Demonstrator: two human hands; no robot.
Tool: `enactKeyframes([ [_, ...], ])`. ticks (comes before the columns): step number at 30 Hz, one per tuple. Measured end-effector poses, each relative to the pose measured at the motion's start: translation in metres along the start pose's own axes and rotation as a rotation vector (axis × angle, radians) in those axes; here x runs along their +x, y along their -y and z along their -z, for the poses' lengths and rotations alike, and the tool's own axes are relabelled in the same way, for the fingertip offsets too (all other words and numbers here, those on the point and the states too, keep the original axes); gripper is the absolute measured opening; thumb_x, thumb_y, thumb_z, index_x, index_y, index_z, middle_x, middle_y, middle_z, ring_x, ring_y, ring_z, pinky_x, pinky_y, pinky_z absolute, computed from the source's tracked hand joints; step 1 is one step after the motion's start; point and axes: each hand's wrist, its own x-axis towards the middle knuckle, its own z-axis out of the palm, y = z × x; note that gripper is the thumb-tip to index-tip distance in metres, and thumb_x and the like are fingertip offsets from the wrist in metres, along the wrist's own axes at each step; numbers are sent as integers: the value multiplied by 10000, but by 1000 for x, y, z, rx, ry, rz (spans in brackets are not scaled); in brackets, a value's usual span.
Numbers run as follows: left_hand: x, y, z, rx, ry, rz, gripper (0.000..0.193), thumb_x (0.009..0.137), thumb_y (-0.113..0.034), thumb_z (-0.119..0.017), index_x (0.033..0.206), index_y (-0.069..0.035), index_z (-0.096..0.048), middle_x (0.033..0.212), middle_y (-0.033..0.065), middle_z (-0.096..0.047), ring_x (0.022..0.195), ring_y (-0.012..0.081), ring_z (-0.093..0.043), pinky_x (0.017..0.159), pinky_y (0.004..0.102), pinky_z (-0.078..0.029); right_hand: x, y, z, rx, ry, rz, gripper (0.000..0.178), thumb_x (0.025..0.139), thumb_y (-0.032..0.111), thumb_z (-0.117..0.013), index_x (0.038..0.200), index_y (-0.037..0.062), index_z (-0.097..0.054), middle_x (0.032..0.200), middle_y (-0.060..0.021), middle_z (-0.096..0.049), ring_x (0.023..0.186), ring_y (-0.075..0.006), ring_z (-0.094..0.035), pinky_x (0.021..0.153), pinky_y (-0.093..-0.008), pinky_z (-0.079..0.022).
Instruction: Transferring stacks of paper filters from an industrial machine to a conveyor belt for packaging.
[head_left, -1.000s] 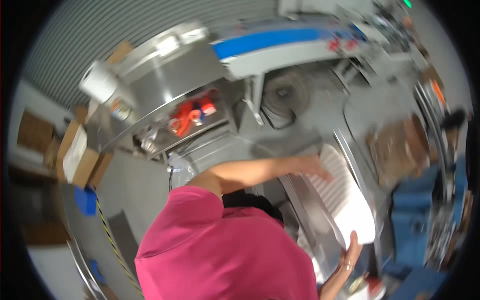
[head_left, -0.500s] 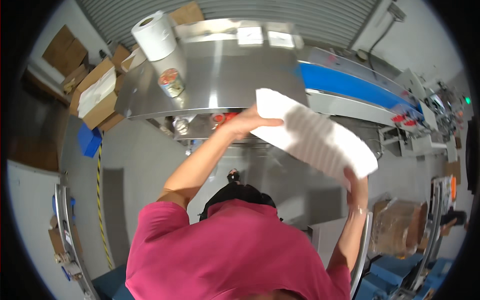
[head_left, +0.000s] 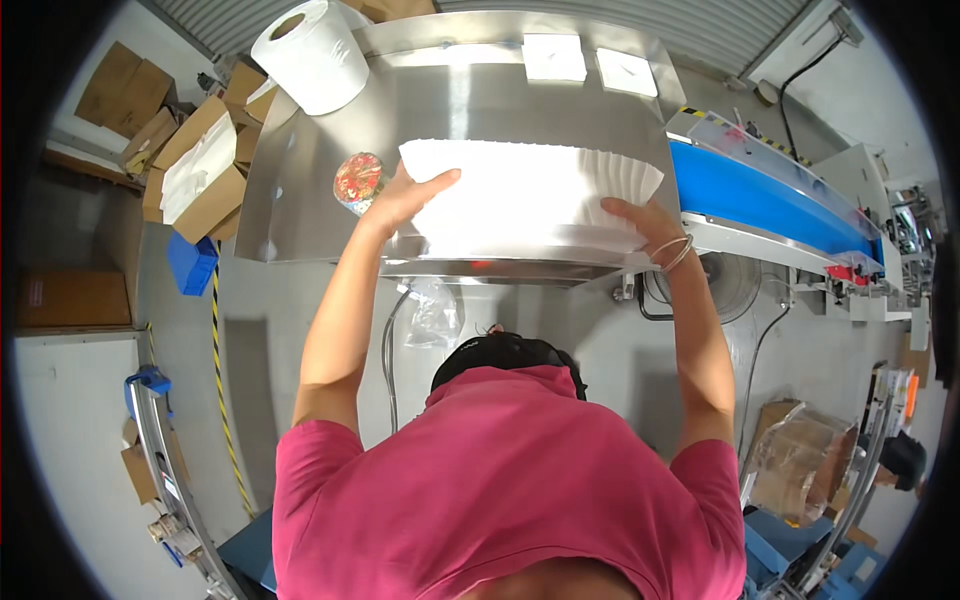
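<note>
hands hold a big white stack of paper liners point(head_left: 525, 195) over the shiny metal table point(head_left: 300, 215). the left hand point(head_left: 405, 195) grips the left end, with fingers spread on the side and the thumb up by the rim. the right hand point(head_left: 640, 218) grips the right end, where the wavy edges fan out. the two hands are far apart, one at each end, both closed on the stack. it sits at the front edge of the table, and it may be resting there, but the view bends too much to be sure.

the stack looks light and soft, thin sheets pressed close. it would likely bend or slip apart if held by one end only, so a hold low on both ends seems best.

behind it sit a big paper roll point(head_left: 310, 50) and two small white squares point(head_left: 555, 57). a small round tub point(head_left: 357, 182) stands just beside the left hand. a blue belt point(head_left: 770, 205) runs off to the right.
</note>
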Motion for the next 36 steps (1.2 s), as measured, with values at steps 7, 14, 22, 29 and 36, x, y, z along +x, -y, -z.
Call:
enactKeyframes([
  [7,-23,-6,25,511,-888,-95,614,819,-388,-616,1270,0,-466,1159,223,-565,1112,321,-528,913,398,-422,-5,-2,2,-80,-101,159,668,769,231,-725,1305,38,-378,1153,-77,-530,1034,-184,-531,864,-307,-454],
  [14,-14,36,45,-335,-599,83,433,916,-288,-562,1282,-74,-479,1113,42,-595,972,124,-569,805,249,-460,2,-8,35,-55,120,320,810,715,297,-758,1322,-10,-318,1181,-115,-497,1072,-203,-492,935,-322,-406],
  [22,-11,26,-5,-296,-650,10,576,915,-299,-565,1357,-4,-343,1260,115,-523,1141,211,-512,946,310,-397,-14,-2,75,-4,197,273,796,763,228,-701,1370,-6,-242,1268,-127,-429,1137,-208,-454,980,-335,-367],
  [29,-38,-96,-213,200,-828,-343,564,809,-235,-667,1264,13,-446,1267,193,-477,1174,298,-460,997,410,-351,-16,-10,132,-90,281,133,748,833,238,-658,1389,-4,-220,1269,-116,-439,1139,-183,-470,935,-320,-409],
  [36,-30,-120,-357,748,-495,-395,754,746,-233,-672,1361,10,-310,1418,255,-243,1324,438,-196,1041,554,-147,-8,-19,151,638,483,-208,520,897,138,-529,1364,62,-312,1084,-87,-540,957,-165,-559,731,-308,-477],
])
